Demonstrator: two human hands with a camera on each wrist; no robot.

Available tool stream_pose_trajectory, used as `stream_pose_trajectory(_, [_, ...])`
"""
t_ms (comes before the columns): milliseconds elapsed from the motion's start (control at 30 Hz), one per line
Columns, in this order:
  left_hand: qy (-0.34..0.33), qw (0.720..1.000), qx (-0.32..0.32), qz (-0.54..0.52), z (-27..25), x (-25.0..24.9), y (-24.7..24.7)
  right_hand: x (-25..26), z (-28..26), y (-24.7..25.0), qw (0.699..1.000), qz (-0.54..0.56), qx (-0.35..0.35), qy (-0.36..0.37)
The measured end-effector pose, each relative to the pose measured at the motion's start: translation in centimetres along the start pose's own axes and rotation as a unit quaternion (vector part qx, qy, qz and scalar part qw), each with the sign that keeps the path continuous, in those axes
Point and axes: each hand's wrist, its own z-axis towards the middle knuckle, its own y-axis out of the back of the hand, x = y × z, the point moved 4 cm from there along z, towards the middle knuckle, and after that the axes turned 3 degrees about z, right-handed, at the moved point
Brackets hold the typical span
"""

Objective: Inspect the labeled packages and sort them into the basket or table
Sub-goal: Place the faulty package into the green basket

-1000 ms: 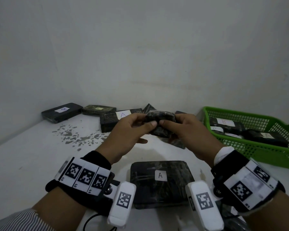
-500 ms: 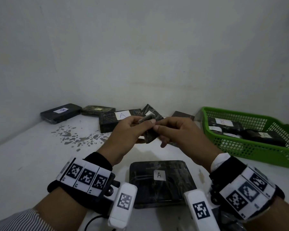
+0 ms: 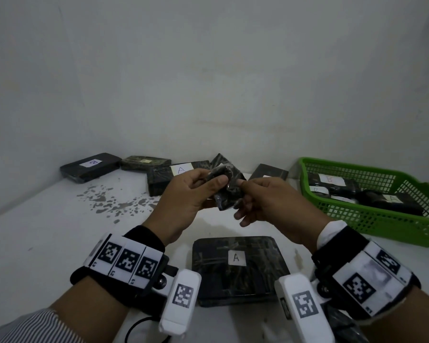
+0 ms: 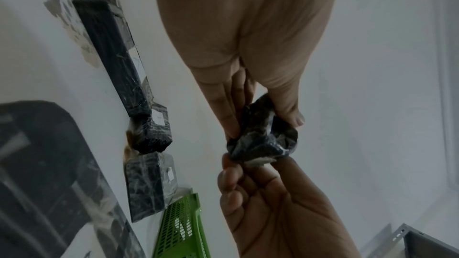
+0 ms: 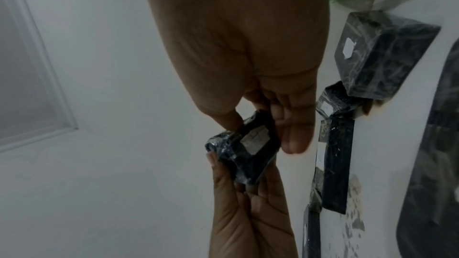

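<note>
A small black plastic-wrapped package [image 3: 227,191] hangs in the air between both hands, above the table's middle. My left hand [image 3: 191,194] pinches its upper end between thumb and fingers. My right hand [image 3: 265,196] pinches its other side. In the right wrist view the package [image 5: 248,150] shows a small white label whose letter I cannot read. In the left wrist view the package [image 4: 261,134] shows crumpled wrap, with a sliver of white at its lower edge. The green basket [image 3: 382,229] at the right holds several labeled black packages.
A large flat black package marked A [image 3: 238,266] lies on the white table [image 3: 47,238] just below my hands. More black packages line the back wall, one marked A [image 3: 174,173] and one at the far left [image 3: 91,167]. Paint is chipped on the table's left.
The small package has been turned between my fingers, from lying across both hands to hanging more upright. Both hands kept their hold and stayed in place.
</note>
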Motion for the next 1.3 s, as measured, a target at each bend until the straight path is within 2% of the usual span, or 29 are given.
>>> stream_pose_trajectory(67, [0.018,1.000,0.019,0.000,-0.1,0.1,-0.1,0.1,0.1,0.2,1.000,-0.001,-0.024,0.018])
stream_pose_trajectory(133, [0.032,0.999,0.007,0.016,0.0,0.2,0.3,0.1,0.5,0.9,0.996,-0.022,-0.073,0.046])
stream_pose_trajectory(200, [0.035,0.998,-0.023,0.042,0.0,0.2,0.9,0.2,0.6,1.7,0.985,-0.081,-0.128,0.078])
stream_pose_trajectory(267, [0.042,0.997,-0.009,0.064,0.0,0.1,0.9,0.6,0.6,2.0,0.967,-0.165,-0.158,0.112])
stream_pose_trajectory(333, [0.045,0.995,0.014,0.092,0.1,0.2,0.6,1.1,0.3,1.6,0.955,-0.218,-0.148,0.137])
stream_pose_trajectory(467, [0.040,0.997,0.005,0.069,0.4,0.9,1.0,2.0,-0.4,0.8,0.958,-0.209,-0.090,0.175])
stream_pose_trajectory(567, [0.044,0.999,0.029,-0.009,0.4,1.1,0.9,2.5,-1.3,0.7,0.977,-0.146,-0.074,0.136])
stream_pose_trajectory(667, [0.032,0.998,0.051,-0.015,0.5,0.9,0.4,1.8,-1.2,0.6,0.989,-0.113,-0.041,0.087])
stream_pose_trajectory(733, [0.045,0.997,0.064,-0.008,0.4,0.7,0.1,1.5,-1.0,0.7,0.988,-0.109,-0.037,0.099])
stream_pose_trajectory(867, [0.088,0.994,0.067,-0.002,0.0,0.4,-0.5,1.7,-1.0,1.1,0.976,-0.169,-0.047,0.132])
stream_pose_trajectory(1033, [0.030,0.999,0.021,-0.002,0.1,0.4,-0.6,1.3,-1.0,0.8,0.974,-0.156,-0.033,0.161])
stream_pose_trajectory(1167, [-0.018,1.000,0.000,0.006,-0.2,0.0,-0.4,1.4,-1.5,1.0,0.990,-0.083,-0.037,0.110])
stream_pose_trajectory(1300, [-0.030,0.999,0.012,-0.004,-0.2,0.0,-0.9,1.3,-1.6,0.8,0.992,-0.086,-0.018,0.089])
